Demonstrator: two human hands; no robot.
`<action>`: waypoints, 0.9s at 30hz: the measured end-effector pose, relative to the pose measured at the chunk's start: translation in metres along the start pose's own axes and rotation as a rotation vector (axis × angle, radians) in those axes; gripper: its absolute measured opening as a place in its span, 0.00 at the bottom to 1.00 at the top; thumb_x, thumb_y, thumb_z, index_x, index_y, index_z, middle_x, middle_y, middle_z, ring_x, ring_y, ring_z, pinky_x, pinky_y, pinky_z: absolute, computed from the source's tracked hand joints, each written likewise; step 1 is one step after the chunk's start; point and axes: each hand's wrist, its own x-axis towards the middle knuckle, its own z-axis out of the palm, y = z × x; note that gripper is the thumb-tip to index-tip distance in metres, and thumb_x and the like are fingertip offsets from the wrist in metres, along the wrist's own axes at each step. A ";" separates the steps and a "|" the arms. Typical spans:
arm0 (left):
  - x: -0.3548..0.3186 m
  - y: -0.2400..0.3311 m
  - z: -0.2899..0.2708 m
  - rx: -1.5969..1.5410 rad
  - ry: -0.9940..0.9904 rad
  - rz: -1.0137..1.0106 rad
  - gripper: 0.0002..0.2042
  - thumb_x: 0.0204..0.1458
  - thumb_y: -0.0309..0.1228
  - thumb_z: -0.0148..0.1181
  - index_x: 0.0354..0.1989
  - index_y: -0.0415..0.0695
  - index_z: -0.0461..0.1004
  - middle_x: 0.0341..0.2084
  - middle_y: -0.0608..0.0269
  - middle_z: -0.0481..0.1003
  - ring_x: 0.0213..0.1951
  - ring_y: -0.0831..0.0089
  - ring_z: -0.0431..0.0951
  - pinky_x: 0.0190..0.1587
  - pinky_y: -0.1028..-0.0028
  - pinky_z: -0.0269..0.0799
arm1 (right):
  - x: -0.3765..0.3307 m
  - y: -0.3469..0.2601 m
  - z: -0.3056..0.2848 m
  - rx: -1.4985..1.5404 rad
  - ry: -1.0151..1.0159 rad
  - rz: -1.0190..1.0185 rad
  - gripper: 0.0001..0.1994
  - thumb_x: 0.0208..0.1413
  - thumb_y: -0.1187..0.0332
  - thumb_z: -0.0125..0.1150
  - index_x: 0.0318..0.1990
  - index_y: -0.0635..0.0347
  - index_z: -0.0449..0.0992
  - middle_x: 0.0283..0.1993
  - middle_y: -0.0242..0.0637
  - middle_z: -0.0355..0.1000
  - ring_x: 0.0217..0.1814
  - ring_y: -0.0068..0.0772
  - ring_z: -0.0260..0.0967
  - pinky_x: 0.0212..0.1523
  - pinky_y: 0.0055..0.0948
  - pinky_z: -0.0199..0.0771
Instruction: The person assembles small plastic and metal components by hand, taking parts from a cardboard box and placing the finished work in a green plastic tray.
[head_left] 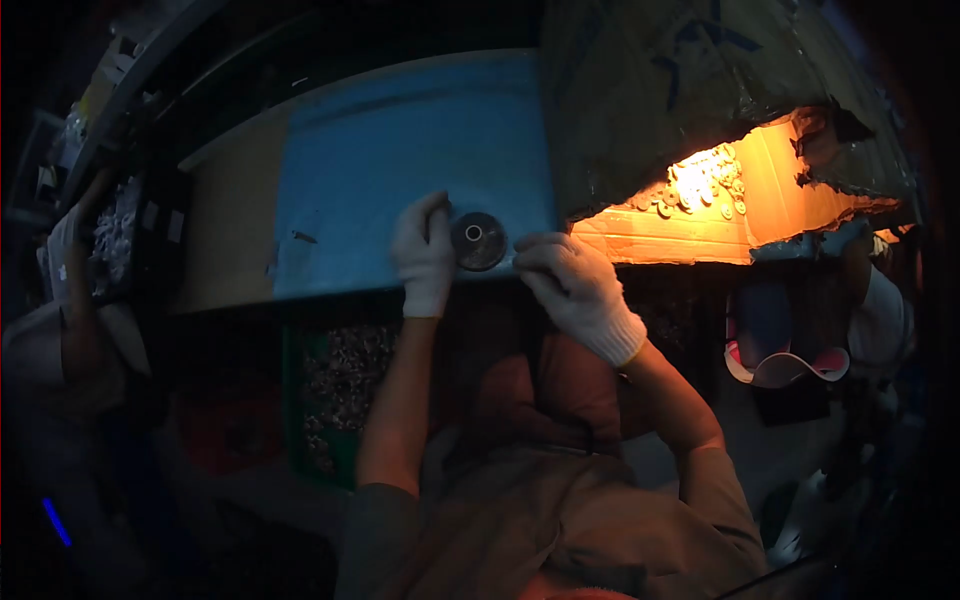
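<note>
A dark round disc (486, 255) with a pale ring (474, 233) at its centre lies near the front edge of a blue work surface (400, 150). My left hand (422, 256), in a white knitted glove, rests close against the disc's left side, its fingers curled together. To the right of the disc and apart from it, my right hand (572, 285) wears the same kind of glove. Its fingers are bent and pinched toward the thumb. Whatever either hand may hold is hidden. A small dark pin-like piece (304, 237) lies on the blue surface further left.
A cardboard box (640, 60) with a torn opening stands at the right; inside, bright light falls on several small round parts (705, 180). Below the table is a green crate (293, 390) of small metal parts. Other people sit at the far left (75, 330) and right (885, 310).
</note>
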 end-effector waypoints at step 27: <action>-0.009 0.007 -0.027 -0.028 -0.426 0.026 0.22 0.65 0.31 0.63 0.64 0.34 0.72 0.50 0.55 0.81 0.50 0.74 0.78 0.57 0.73 0.74 | -0.315 0.120 -0.052 -0.498 -0.203 1.070 0.19 0.60 0.57 0.58 0.52 0.60 0.77 0.50 0.52 0.78 0.55 0.54 0.75 0.58 0.47 0.74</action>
